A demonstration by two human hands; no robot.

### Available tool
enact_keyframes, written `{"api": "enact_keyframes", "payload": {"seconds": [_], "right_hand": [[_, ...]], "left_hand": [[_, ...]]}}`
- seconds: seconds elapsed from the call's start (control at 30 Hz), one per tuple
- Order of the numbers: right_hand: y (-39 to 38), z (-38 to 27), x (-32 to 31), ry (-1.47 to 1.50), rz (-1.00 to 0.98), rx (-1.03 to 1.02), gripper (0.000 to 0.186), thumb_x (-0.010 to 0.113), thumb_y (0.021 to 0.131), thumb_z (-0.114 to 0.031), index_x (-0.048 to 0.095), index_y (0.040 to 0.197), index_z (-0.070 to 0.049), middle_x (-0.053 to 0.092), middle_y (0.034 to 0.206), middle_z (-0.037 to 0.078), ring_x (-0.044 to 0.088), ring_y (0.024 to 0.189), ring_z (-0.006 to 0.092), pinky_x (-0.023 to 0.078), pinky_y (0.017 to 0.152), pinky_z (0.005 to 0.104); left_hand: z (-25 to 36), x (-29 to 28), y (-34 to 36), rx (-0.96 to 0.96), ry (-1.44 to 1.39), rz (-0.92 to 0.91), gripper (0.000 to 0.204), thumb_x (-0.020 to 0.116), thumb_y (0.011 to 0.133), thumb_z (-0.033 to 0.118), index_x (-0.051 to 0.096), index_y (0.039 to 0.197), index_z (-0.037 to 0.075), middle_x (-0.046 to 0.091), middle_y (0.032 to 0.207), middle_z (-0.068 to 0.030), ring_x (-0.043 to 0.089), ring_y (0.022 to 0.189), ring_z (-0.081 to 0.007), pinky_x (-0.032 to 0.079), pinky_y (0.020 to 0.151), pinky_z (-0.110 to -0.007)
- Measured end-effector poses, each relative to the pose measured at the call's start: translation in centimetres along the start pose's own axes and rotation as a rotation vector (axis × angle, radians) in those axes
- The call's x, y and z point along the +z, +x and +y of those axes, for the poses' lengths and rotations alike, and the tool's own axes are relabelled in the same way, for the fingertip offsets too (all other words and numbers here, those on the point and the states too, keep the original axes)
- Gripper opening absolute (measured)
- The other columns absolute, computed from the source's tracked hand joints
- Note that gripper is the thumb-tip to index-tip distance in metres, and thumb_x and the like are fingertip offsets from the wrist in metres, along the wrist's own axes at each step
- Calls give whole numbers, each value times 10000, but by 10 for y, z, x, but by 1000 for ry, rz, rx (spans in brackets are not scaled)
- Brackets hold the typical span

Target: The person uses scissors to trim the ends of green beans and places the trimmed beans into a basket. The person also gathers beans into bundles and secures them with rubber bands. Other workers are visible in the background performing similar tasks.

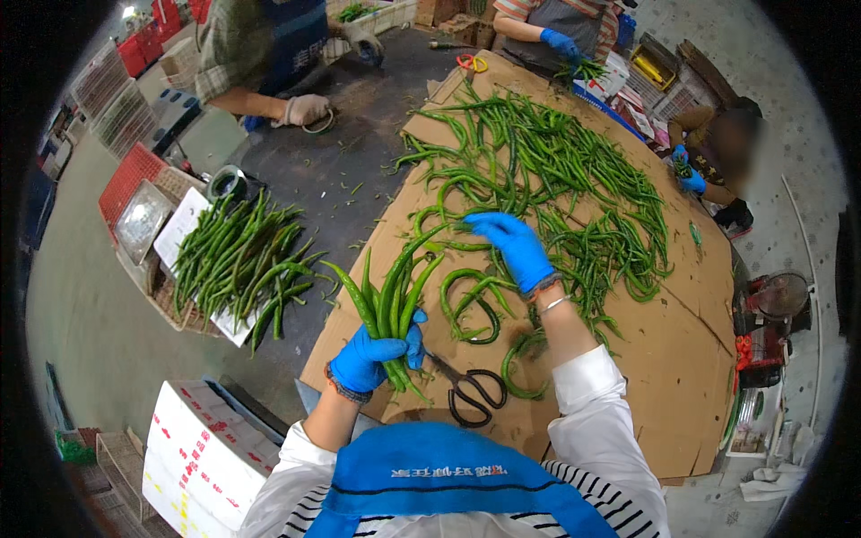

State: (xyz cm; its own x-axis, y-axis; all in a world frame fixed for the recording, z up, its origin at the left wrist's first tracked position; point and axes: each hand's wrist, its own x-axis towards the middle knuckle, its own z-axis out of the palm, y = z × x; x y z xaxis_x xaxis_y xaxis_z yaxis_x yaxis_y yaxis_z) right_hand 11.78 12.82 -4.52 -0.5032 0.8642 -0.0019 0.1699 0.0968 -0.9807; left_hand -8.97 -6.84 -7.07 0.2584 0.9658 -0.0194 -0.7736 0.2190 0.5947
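Observation:
My left hand (366, 360), in a blue glove, is closed around a bunch of long green chili peppers (387, 305), their tips fanning upward. My right hand (513, 249), also blue-gloved, reaches over the cardboard with its fingers drawn together. Its fingertips pinch the end of a thin green chili pepper (432, 235) that curves toward the bunch. Below the hands, black-handled scissors (475, 394) lie on the cardboard, their blades partly behind my left hand. A broad heap of green chili peppers (574, 170) spreads beyond and right of my right hand.
Cardboard (668, 386) covers the right of the dark table (309, 184). Another pepper pile (238, 255) sits at left by a tape roll (227, 182). Red-and-yellow scissors (472, 63) lie at the far edge. Co-workers' gloved hands (307, 109) work around the table. A white box (202, 457) stands lower left.

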Motion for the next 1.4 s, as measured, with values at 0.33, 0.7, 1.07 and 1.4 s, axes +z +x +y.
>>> {"api": "enact_keyframes", "payload": {"seconds": [0.33,0.7,1.07,1.4], "right_hand": [[122,84,-62,-1142,182,154,356,555,852,-230,573,1176,-85,571,1157,173,565,1005,352,458,858,453],[69,-10,-125,322,172,100,352,598,878,-270,573,1159,-60,633,960,33,513,620,72,394,552,175],[-19,-90,-18,-1070,-211,-822,394,586,762,-51,597,1147,-133,604,1078,70,606,892,237,503,727,333],[-34,-50,34,-1150,-428,-823,493,630,688,-80,537,1170,-115,558,1082,112,594,788,288,497,633,363]], "left_hand": [[-3,-8,19,-36,43,223,548,660,703,166,474,1187,-13,577,816,-87,552,705,-220,439,674,-373],[-4,-6,49,-83,-42,132,514,611,797,181,459,1234,-45,585,883,-102,573,789,-213,470,744,-334],[-1,19,70,-253,-71,-15,507,544,868,179,387,1319,10,581,1098,-127,581,984,-249,492,847,-382],[-22,4,52,-298,-94,63,434,610,812,101,478,1220,33,586,1087,-132,591,991,-275,486,869,-396]]}}
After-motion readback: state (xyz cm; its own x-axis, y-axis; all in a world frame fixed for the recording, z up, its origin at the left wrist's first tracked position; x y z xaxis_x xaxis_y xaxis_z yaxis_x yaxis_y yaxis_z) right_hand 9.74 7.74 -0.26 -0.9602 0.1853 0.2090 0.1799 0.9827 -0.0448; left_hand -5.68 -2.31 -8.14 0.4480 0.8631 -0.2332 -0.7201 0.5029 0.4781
